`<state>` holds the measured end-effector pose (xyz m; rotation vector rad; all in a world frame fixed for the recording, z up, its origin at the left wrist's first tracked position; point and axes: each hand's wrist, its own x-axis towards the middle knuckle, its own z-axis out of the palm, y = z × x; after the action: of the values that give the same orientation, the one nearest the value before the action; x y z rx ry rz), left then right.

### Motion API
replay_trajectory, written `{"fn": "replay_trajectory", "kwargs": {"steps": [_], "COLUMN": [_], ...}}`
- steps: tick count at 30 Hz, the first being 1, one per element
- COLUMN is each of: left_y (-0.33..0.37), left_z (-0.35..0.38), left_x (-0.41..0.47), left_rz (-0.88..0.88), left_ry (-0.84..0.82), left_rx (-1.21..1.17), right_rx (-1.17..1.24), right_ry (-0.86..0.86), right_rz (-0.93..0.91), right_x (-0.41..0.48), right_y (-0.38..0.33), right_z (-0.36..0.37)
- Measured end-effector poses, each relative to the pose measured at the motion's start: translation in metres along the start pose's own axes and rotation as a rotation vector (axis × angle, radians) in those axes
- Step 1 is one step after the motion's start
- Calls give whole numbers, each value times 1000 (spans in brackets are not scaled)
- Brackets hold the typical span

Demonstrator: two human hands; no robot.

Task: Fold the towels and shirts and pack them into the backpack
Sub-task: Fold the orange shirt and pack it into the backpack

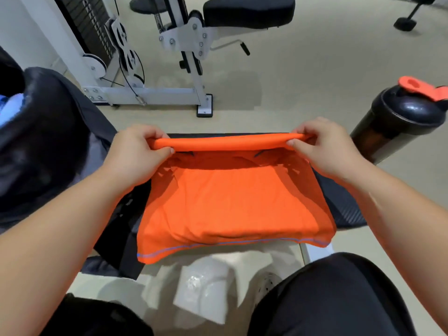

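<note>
My left hand [135,154] and right hand [324,151] each pinch the far fold of the orange shirt [230,202] lying on the desk [344,204].

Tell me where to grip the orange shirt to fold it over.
Pinch the far folded edge at its two ends, coming from either side, as the left hand and right hand do. The orange shirt lies flat on the bench, so that edge lifts evenly.

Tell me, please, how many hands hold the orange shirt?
2: the left hand grips the raised fold of the orange shirt at its left end, the right hand at its right end.
</note>
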<state>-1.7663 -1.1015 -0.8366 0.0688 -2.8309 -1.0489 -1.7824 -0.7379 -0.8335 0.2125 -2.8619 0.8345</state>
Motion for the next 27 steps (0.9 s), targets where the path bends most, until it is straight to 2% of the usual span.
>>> {"fn": "replay_trajectory", "kwargs": {"steps": [5,8,11,13,19,24,27], "left_y": [-18,-27,-28,-26,-16,-18,-20], "left_z": [-1,4,10,11,20,40,46], "left_x": [-57,-82,-94,-92,-62,-27,-12], "left_rz": [96,153,141,133,77,-53,-84], "left_ry": [-51,-150,-255,-223,-70,-234,-228], "left_rx": [160,249,346,363,334,385,371], "right_rx": [1,-80,-286,-359,-380,-308,-297], "right_ry": [-54,-101,-343,-437,-253,-338,-392], "right_rz": [-64,-61,52,109,63,121,183], "right_x": [-61,-84,-95,-95,-64,-24,-8], "right_y": [4,7,7,3,-13,-3,11], "right_z": [4,11,16,15,14,33,40]}}
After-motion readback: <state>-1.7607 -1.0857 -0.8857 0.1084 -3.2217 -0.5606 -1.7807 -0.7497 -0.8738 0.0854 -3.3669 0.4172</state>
